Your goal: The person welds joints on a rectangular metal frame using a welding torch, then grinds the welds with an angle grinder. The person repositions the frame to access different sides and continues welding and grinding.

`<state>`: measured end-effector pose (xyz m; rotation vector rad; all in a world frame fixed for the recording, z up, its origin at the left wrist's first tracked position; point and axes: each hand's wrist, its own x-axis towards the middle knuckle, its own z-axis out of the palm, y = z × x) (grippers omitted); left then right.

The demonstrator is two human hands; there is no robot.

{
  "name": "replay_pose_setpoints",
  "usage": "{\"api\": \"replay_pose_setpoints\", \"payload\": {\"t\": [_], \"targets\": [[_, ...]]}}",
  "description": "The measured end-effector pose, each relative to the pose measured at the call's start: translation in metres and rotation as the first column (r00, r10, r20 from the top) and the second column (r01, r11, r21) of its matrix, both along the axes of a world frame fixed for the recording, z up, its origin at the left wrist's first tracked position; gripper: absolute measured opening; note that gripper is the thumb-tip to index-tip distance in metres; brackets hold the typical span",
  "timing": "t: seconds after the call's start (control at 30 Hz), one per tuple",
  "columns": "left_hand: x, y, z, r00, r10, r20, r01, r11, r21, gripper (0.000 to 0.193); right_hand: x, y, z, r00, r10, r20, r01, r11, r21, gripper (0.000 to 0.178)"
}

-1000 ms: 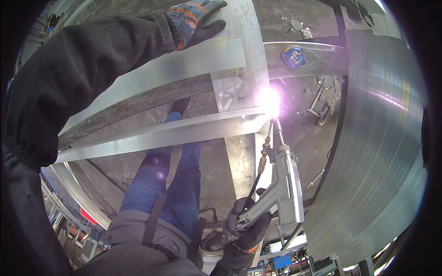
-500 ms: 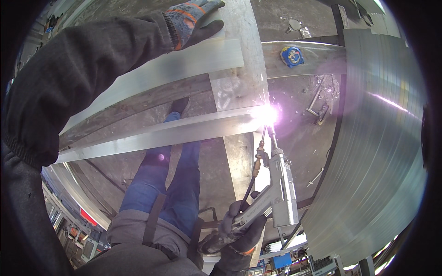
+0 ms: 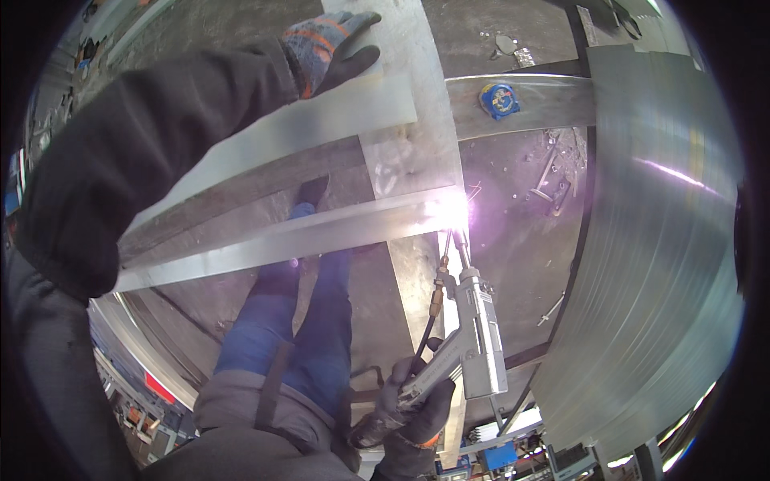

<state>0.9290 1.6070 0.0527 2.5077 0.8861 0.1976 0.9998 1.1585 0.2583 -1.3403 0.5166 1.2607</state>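
Observation:
In my right hand (image 3: pixel 413 405), gloved, is a grey welding gun (image 3: pixel 481 337), its nozzle pointing away from me. A thin wire feed tube (image 3: pixel 437 301) runs along the gun's left side. At the nozzle tip a bright pink-white glare (image 3: pixel 447 210) covers the right end of a long metal bar (image 3: pixel 273 244). That end rests on a flat metal plate (image 3: pixel 405 160); the exact weld spot is hidden by the light. My left hand (image 3: pixel 329 52), in a grey and orange glove, lies with fingers stretched on the metal at the far end, beside a wider metal strip (image 3: pixel 353 116).
A blue tape measure (image 3: pixel 500 102) sits on a crossbar (image 3: pixel 545 104) at the far right. Beyond it stands a large stack of metal sheets (image 3: pixel 658 240). A hammer-like tool (image 3: pixel 547 180) and scraps lie on the dark floor. My legs (image 3: pixel 281 321) are below the bar.
The view has shifted a little. The glare and the welding gun's tip have moved slightly left and nearer me at the bar's end. My left hand keeps its place.

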Motion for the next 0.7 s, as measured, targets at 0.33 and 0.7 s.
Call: {"api": "replay_pose_setpoints", "payload": {"t": [0.33,0.7], "targets": [[-0.001,0.003,0.004,0.998,-0.063,-0.017,0.063,0.998,0.028,0.07,-0.039,-0.047,0.06,0.967,-0.099,0.234,0.075,0.991,0.111,0.068],[-0.067,-0.114,0.005,0.99,0.086,0.107,-0.088,0.996,0.012,0.063,-0.116,-0.058,0.116,0.618,0.272,0.737,-0.172,0.962,-0.211,0.054]]}}
